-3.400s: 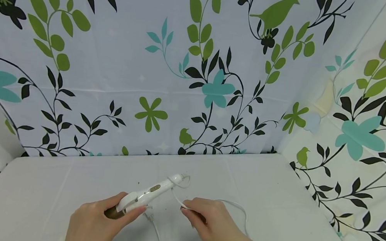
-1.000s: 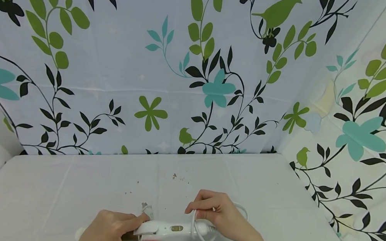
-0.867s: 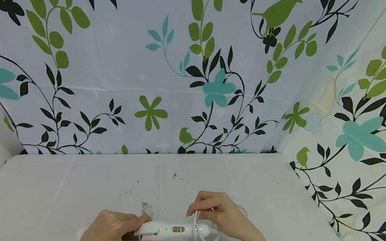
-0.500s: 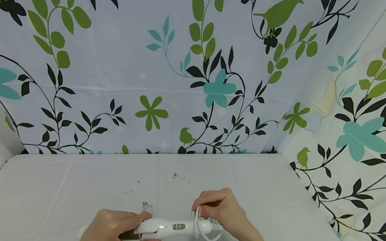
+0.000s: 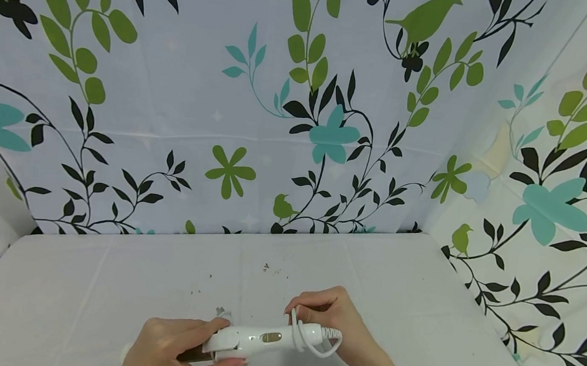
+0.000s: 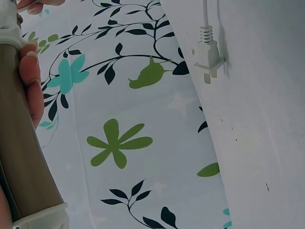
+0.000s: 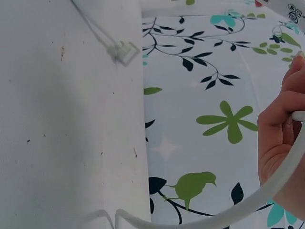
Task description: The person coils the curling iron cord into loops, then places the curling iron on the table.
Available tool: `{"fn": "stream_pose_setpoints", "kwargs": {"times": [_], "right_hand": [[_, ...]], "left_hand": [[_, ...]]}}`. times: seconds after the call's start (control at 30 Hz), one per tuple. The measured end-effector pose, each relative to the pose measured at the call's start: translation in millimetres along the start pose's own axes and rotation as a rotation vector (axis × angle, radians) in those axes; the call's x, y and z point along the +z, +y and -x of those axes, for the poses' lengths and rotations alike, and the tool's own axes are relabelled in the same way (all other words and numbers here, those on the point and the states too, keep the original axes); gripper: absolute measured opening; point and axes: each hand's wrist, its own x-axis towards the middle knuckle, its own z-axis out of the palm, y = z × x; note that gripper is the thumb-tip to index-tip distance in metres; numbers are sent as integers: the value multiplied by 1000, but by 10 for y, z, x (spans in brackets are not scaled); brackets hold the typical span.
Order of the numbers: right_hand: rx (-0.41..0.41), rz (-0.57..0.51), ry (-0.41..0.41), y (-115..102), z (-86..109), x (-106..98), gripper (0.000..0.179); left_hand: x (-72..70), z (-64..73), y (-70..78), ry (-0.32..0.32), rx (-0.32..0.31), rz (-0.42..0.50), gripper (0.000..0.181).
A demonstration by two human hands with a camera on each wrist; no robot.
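My left hand [image 5: 166,347] grips a white curling iron [image 5: 254,343] by its clamp end, thumb and fingers around it. In the left wrist view the brown barrel [image 6: 24,133] runs down the left side, with fingers [image 6: 31,83] beside it. The iron lies nearly level above the table, cord end to the right. My right hand [image 5: 340,326] pinches the white power cord [image 5: 295,321], which loops around the handle near its cord end. Across the right wrist view the cord [image 7: 257,196] curves close to the right hand [image 7: 281,129].
The plug [image 6: 208,55] lies on the white table [image 5: 131,273] behind the left hand. Small brown crumbs [image 5: 266,267] are scattered over the tabletop. A patterned curtain [image 5: 185,90] hangs behind the table and along its sides.
Since the earliest frame the iron has come down and turned from slanted to nearly level, and cord now loops around its handle. Lately the cord end has risen slightly; the right hand shifted a little.
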Motion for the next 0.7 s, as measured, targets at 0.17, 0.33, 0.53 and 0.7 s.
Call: {"fn": "stream_pose_setpoints", "kwargs": {"times": [0.17,0.33,0.53,0.7], "right_hand": [[120,27,82,-2,-19,18,31],[135,41,115,16,-29,12,32],[97,6,88,12,-16,36,26],[124,-28,56,21,-20,52,20]], "left_hand": [[-32,-22,21,26,-36,-19,33],[-84,-34,33,36,-68,-37,34],[-95,-28,34,48,-83,-43,35],[-74,-23,36,85,-113,-63,36]]}}
